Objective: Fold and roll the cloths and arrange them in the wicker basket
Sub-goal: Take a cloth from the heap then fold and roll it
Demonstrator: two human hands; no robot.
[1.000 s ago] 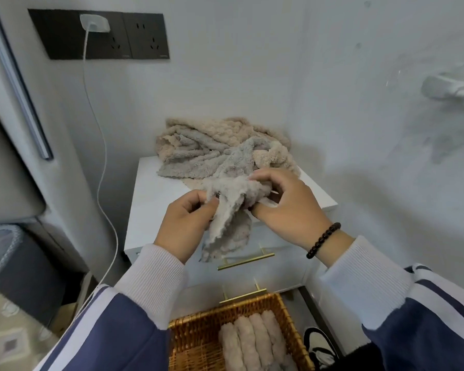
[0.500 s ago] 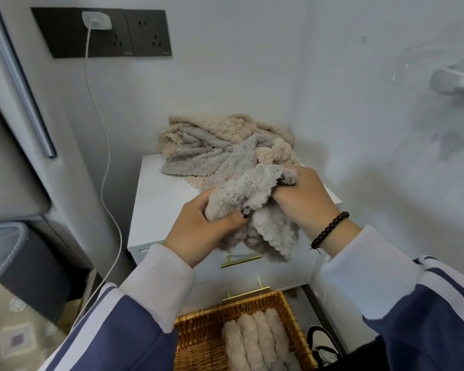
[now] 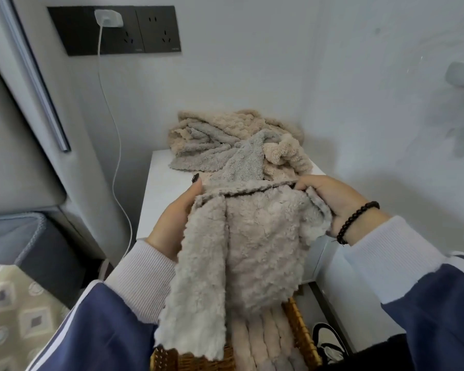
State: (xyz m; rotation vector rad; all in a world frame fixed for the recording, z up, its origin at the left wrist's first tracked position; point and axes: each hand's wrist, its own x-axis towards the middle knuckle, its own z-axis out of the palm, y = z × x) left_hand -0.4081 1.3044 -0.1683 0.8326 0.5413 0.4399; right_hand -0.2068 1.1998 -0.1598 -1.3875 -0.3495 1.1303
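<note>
Bunched 0.5 s ago, the cloth (image 3: 241, 253) now hangs spread, left hand (image 3: 176, 223) and right hand (image 3: 332, 202) each pinching a top corner; a loosened grip could drop it unfolded onto the rolls (image 3: 265, 341) in the wicker basket (image 3: 303, 330).

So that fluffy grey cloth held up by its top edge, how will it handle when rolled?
Probably floppy: the grey cloth hangs limp between the left hand and right hand. Likely light, since fingertip pinches carry it. Its plush pile should grip, not slip.

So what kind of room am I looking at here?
Probably a bedroom corner at home: a white bedside cabinet stands against the wall, a white charger is plugged into the black wall socket panel, and a padded grey headboard stands left.
</note>
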